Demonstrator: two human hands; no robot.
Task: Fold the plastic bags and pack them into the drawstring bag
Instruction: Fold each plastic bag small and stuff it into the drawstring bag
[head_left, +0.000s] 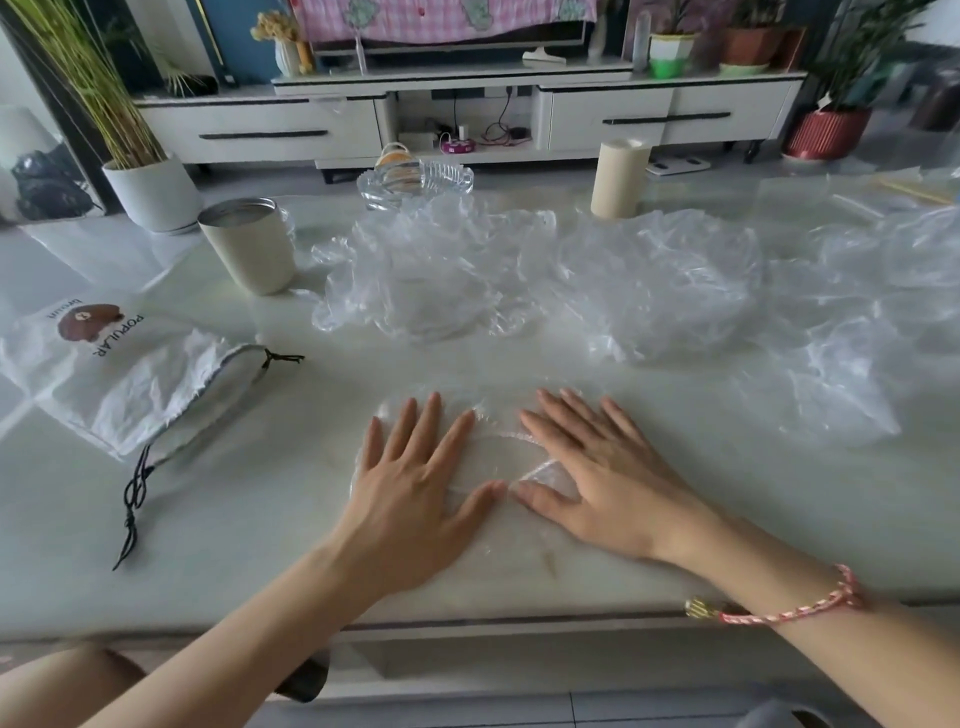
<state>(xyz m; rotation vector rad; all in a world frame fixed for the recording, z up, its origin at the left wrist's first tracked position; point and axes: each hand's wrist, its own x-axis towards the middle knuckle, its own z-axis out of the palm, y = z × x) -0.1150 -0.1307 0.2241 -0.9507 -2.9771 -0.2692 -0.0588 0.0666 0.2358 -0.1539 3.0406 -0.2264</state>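
A folded clear plastic bag (498, 452) lies flat on the pale table near its front edge. My left hand (415, 478) and my right hand (587, 467) both press down on it with straight, spread fingers, thumbs almost meeting. A white drawstring bag (130, 374) with a brown bear print and dark cords lies flat at the left, apart from my hands. Loose crumpled clear bags sit behind: one in the middle (415, 280), one to its right (660, 280), and more at the far right (852, 332).
A beige cup (249, 244) stands at the back left, a glass ashtray (415, 182) behind the bags, a beige cylinder (618, 179) at the back right. The table edge (519, 618) runs below my wrists. A TV cabinet and potted plants stand beyond.
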